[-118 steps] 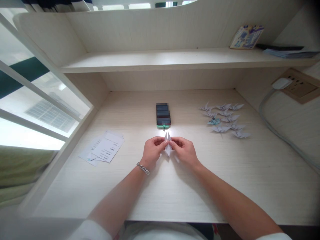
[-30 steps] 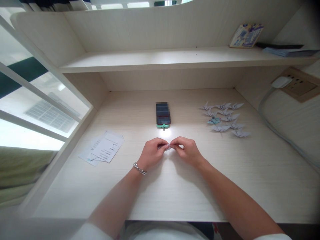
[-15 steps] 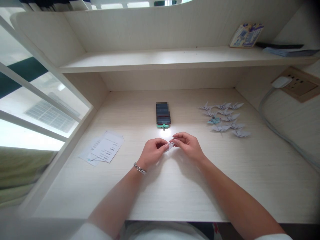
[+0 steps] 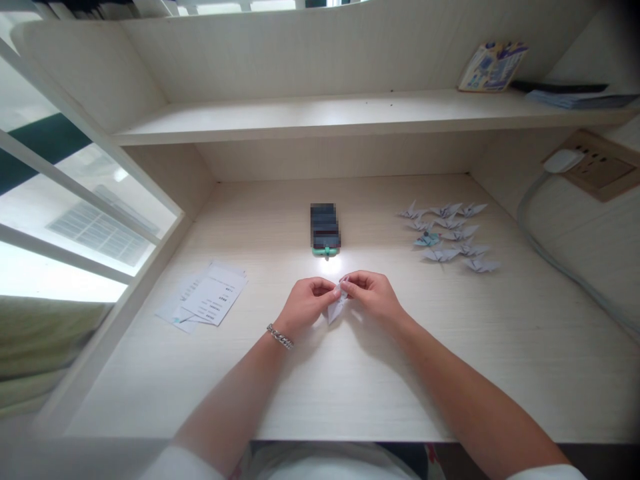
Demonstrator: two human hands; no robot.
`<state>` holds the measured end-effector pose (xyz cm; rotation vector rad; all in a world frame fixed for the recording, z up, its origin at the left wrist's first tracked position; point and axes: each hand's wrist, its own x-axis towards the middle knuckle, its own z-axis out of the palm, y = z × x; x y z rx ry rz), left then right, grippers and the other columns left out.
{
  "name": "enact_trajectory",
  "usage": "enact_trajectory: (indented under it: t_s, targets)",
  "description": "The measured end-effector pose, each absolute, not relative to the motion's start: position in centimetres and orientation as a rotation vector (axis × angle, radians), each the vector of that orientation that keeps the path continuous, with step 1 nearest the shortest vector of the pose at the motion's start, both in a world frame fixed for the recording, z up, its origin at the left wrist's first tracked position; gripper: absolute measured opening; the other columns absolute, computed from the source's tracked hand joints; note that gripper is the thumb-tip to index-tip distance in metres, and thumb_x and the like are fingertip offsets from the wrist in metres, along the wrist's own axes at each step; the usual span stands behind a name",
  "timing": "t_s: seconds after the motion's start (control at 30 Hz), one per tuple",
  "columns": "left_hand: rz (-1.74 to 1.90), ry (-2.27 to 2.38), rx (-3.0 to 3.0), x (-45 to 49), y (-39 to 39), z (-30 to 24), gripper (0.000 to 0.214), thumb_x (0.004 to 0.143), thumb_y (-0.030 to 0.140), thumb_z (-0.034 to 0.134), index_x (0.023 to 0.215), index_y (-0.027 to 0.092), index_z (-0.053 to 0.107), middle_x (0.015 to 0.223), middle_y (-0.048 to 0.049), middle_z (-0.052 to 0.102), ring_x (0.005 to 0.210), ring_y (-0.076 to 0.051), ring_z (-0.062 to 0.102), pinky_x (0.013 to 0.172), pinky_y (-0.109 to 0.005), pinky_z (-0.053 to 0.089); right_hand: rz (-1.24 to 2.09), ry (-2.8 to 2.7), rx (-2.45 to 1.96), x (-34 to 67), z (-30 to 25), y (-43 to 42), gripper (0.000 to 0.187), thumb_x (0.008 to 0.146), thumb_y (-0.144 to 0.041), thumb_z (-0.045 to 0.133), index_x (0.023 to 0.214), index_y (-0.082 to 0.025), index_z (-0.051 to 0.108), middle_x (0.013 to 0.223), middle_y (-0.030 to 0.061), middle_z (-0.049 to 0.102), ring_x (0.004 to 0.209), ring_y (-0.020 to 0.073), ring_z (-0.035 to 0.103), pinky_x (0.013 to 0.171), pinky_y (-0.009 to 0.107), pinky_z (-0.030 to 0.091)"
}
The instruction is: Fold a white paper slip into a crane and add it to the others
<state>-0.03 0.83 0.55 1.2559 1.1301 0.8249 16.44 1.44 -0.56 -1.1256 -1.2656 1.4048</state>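
A small folded piece of white paper is pinched between both hands over the middle of the desk. My left hand grips it from the left, thumb on top, and a chain bracelet sits on that wrist. From the right, my right hand pinches its upper end between thumb and fingers. One pointed end of the paper hangs down toward me; the fingers hide the rest. Several folded paper cranes lie grouped at the right, mostly white, with one bluish crane among them.
Beyond my hands lies a phone with a green edge, a bright light spot before it. Printed paper sheets are stacked at left. A shelf spans the back. A cable runs from the wall socket along the right.
The folded paper has turned, and its pointed end now shows lower, toward me. My right hand has come slightly lower and closer to the left, its fingers more curled.
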Motion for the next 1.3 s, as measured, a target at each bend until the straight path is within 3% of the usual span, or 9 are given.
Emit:
enact_trajectory:
  t_s: [0.17, 0.3, 0.57, 0.73, 0.9, 1.03, 1.13, 1.3]
  targets:
    - [0.926, 1.172, 1.194, -0.13, 0.92, 0.17, 0.03, 0.068, 0.038, 0.068, 0.081, 0.011, 0.066, 0.081, -0.0107, 0.069, 0.071, -0.018, 0.063, 0.062, -0.027, 0.048, 1.52, -1.174, -1.141, 16.09, -0.48, 1.33, 0.034, 0.063, -0.037, 0.072, 0.086, -0.014, 0.063, 0.073, 0.0049, 0.065, 0.064, 0.015, 0.059, 0.06, 0.029, 0.048]
    - [0.966, 1.176, 1.106, -0.06, 0.9, 0.06, 0.029, 0.067, 0.037, 0.069, 0.08, 0.011, 0.065, 0.077, -0.0092, 0.068, 0.068, -0.016, 0.061, 0.061, -0.027, 0.048, 1.613, -1.205, -1.13, 15.94, -0.59, 1.19, 0.028, 0.063, -0.037, 0.072, 0.076, -0.014, 0.063, 0.067, 0.0037, 0.063, 0.062, 0.0141, 0.058, 0.06, 0.028, 0.047]
    - [0.912, 1.142, 1.074, -0.2, 1.01, 0.35, 0.03, 0.064, 0.038, 0.071, 0.074, 0.011, 0.063, 0.066, -0.0054, 0.062, 0.057, -0.011, 0.055, 0.053, -0.023, 0.045, 1.474, -1.354, -1.199, 15.96, -0.66, 1.17, 0.019, 0.069, -0.034, 0.065, 0.072, -0.015, 0.064, 0.063, 0.0013, 0.061, 0.057, 0.0127, 0.054, 0.055, 0.026, 0.042]
    - [0.9, 1.152, 1.075, -0.19, 0.95, 0.23, 0.03, 0.065, 0.037, 0.07, 0.076, 0.011, 0.065, 0.07, -0.0067, 0.064, 0.061, -0.012, 0.057, 0.057, -0.023, 0.045, 1.374, -1.426, -1.204, 15.85, -0.23, 0.84, 0.017, 0.074, -0.031, 0.061, 0.079, -0.015, 0.063, 0.073, 0.0042, 0.064, 0.065, 0.0153, 0.058, 0.06, 0.027, 0.044]
    - [0.908, 1.15, 1.168, -0.04, 0.87, 0.11, 0.03, 0.07, 0.04, 0.065, 0.076, 0.011, 0.067, 0.072, -0.0073, 0.066, 0.061, -0.013, 0.057, 0.057, -0.024, 0.044, 1.355, -1.396, -1.192, 15.79, -0.23, 0.7, 0.029, 0.072, -0.034, 0.064, 0.095, -0.017, 0.058, 0.07, 0.0019, 0.063, 0.064, 0.0154, 0.059, 0.058, 0.027, 0.046]
    - [0.974, 1.209, 1.24, 0.0, 0.92, 0.18, 0.028, 0.07, 0.039, 0.064, 0.071, 0.012, 0.066, 0.068, -0.0052, 0.064, 0.062, -0.013, 0.056, 0.056, -0.023, 0.042, 1.435, -1.35, -1.168, 15.55, -0.54, 0.71, 0.029, 0.07, -0.04, 0.065, 0.085, -0.016, 0.059, 0.072, 0.0038, 0.064, 0.064, 0.0154, 0.059, 0.057, 0.027, 0.046]
    - [1.028, 1.219, 1.235, 0.08, 0.91, 0.39, 0.027, 0.069, 0.038, 0.065, 0.066, 0.012, 0.064, 0.063, -0.0029, 0.061, 0.058, -0.011, 0.054, 0.053, -0.021, 0.04, 1.473, -1.421, -1.201, 15.44, -0.64, 0.71, 0.029, 0.073, -0.045, 0.062, 0.073, -0.016, 0.059, 0.063, 0.0021, 0.061, 0.055, 0.0134, 0.054, 0.051, 0.025, 0.041]
    - [1.055, 1.17, 1.167, 0.18, 0.85, 0.69, 0.025, 0.068, 0.036, 0.068, 0.064, 0.012, 0.062, 0.06, -0.0012, 0.058, 0.056, -0.009, 0.05, 0.053, -0.021, 0.038, 1.468, -1.488, -1.189, 15.6, -0.45, 0.71, 0.028, 0.077, -0.043, 0.056, 0.071, -0.016, 0.058, 0.059, 0.0004, 0.057, 0.053, 0.0119, 0.05, 0.049, 0.024, 0.037]
